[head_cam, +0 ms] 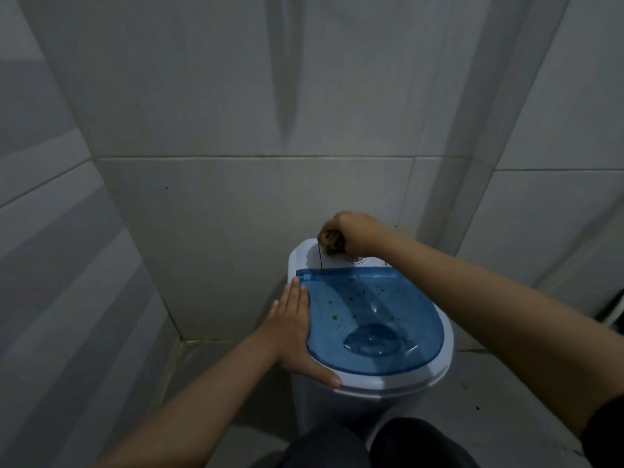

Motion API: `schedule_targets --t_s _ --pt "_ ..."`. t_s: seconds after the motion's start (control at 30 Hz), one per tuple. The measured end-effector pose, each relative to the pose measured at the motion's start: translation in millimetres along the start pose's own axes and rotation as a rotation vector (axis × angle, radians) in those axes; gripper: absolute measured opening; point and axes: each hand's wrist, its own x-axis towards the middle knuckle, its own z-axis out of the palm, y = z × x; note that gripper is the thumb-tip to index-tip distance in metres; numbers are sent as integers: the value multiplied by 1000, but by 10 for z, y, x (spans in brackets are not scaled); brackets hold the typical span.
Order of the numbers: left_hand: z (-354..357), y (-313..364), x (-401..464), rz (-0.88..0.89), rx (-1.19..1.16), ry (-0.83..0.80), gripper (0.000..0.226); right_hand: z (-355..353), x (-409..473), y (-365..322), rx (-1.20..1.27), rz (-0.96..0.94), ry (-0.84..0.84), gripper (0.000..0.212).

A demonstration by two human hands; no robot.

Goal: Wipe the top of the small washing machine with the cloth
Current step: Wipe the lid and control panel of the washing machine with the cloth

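Note:
The small washing machine (pixel 435 373) is white, with a translucent blue lid (pixel 401 319) dotted with small green specks. My left hand (pixel 292 329) lies flat with fingers together against the machine's left rim, thumb on the front edge. My right hand (pixel 351 231) is closed on a small bunched brownish cloth (pixel 330 243) and presses it on the white control panel (pixel 305 256) at the back of the top. A thin dark thread hangs from the cloth onto the panel.
Grey tiled walls (pixel 236 197) close in behind and on both sides, forming a narrow corner. The tiled floor (pixel 209 363) shows left of the machine. My dark trousers (pixel 371 444) are at the bottom edge. A dark object (pixel 613 312) sits at the far right.

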Motion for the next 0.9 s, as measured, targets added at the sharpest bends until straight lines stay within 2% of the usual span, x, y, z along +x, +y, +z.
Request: schedule_targets --t_s 0.07,0.23,0.47,0.63,0.73,0.83,0.9 --pt "-2 -5 6 6 -5 -3 157 53 115 30 -78 0 43 40" --pt "11 -21 25 9 -3 1 156 346 218 36 -176 63 4 35" --pt "15 -2 6 -3 -3 12 156 548 35 -15 -305 -50 68 40" --pt "1 8 -1 -2 -8 14 156 608 -190 -46 -218 -114 58 42" --pt "4 3 -17 2 -9 17 156 556 -348 30 -144 -120 -12 49" --pt "7 -5 -11 0 -11 13 157 359 -430 180 -55 -57 -124 54" --pt "14 -14 -8 4 -8 18 158 207 -424 284 19 19 -109 52"
